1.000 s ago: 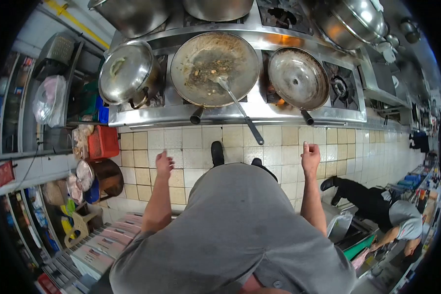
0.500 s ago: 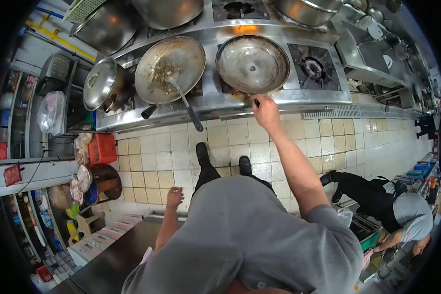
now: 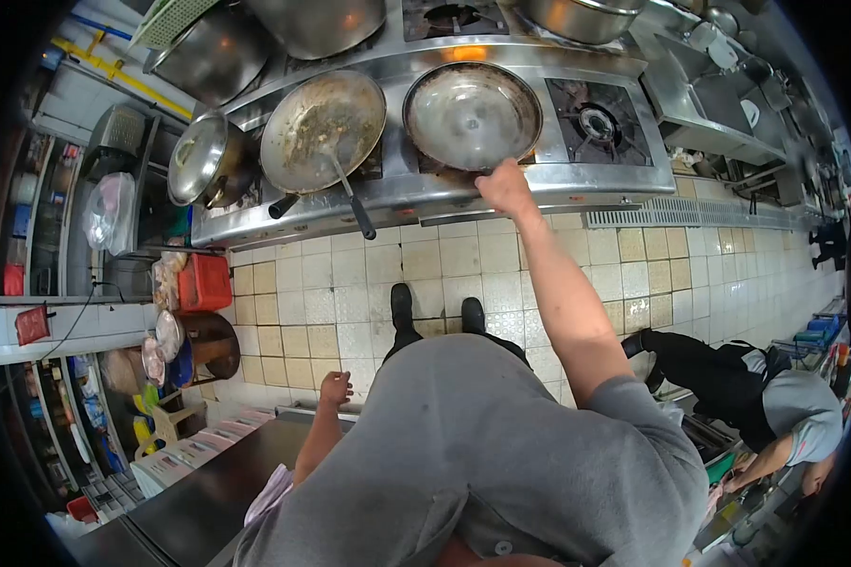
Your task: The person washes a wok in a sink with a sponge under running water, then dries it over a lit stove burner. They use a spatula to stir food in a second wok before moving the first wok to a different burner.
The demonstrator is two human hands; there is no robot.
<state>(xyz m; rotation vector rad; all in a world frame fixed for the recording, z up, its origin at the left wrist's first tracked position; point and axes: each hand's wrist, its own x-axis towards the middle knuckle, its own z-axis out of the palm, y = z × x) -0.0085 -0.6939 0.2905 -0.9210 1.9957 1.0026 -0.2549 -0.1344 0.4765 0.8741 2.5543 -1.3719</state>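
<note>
My right hand reaches forward and is closed at the near rim of a wide, worn metal frying pan, where its handle would be; my fingers hide the handle itself. A thin layer of clear liquid or shine covers the pan's bottom. To its left sits a second frying pan with chopped greenish-brown food in it. A spatula with a dark handle leans in that pan, its handle jutting over the stove's front edge. My left hand hangs low beside my body, fingers loosely curled and apart, holding nothing.
The steel stove runs across the front, with a bare burner on the right and a lidded pot on the left. A red crate and stool stand left. A co-worker bends at the right.
My right hand has moved forward, closer to the pan's rim. The pan has shifted slightly left. The whole view has moved a little; my left hand stays low at my side.
</note>
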